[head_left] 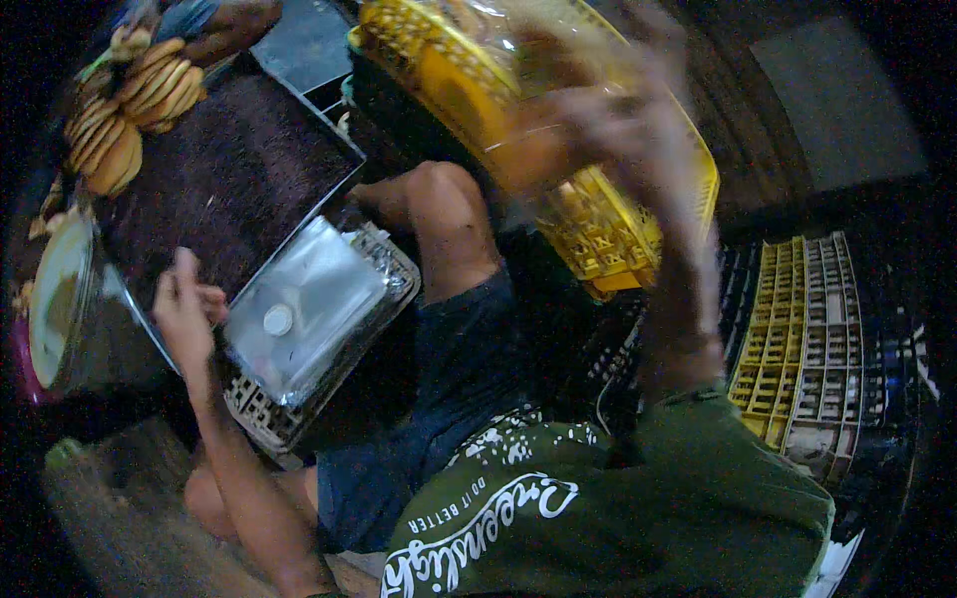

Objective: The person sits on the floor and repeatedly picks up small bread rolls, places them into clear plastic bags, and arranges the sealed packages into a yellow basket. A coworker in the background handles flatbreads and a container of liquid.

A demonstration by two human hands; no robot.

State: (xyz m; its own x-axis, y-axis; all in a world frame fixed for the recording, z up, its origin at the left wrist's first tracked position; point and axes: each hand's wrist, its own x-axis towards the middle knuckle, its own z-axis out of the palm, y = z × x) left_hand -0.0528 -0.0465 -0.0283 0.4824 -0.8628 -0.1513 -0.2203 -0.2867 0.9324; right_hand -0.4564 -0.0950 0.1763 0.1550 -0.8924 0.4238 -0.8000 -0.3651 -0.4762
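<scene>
My left hand (pixel 186 309) is held with its fingers apart and nothing in it. It is beside a stack of clear plastic bags (pixel 324 289), over the edge of a low table with a dark purple-brown top (pixel 229 169). A small white disc (pixel 278 319) lies on the bags, which rest on an upturned-looking pale crate (pixel 399 269). My right hand (pixel 598 120), smeared by motion, is above a yellow plastic crate (pixel 449 90) at the upper right. Clear shiny plastic (pixel 498 25) shows in the crate near it; whether I grip any is not visible.
Fanned tan-yellow pieces (pixel 159 90), kind unclear, lie at the table's far left. Beside them is a large pale round vessel (pixel 62 299). Another person's limb (pixel 234 30) shows at the top left. Yellow and white crates (pixel 797 339) stand on the right. My bent knee (pixel 444 199) is between table and crate.
</scene>
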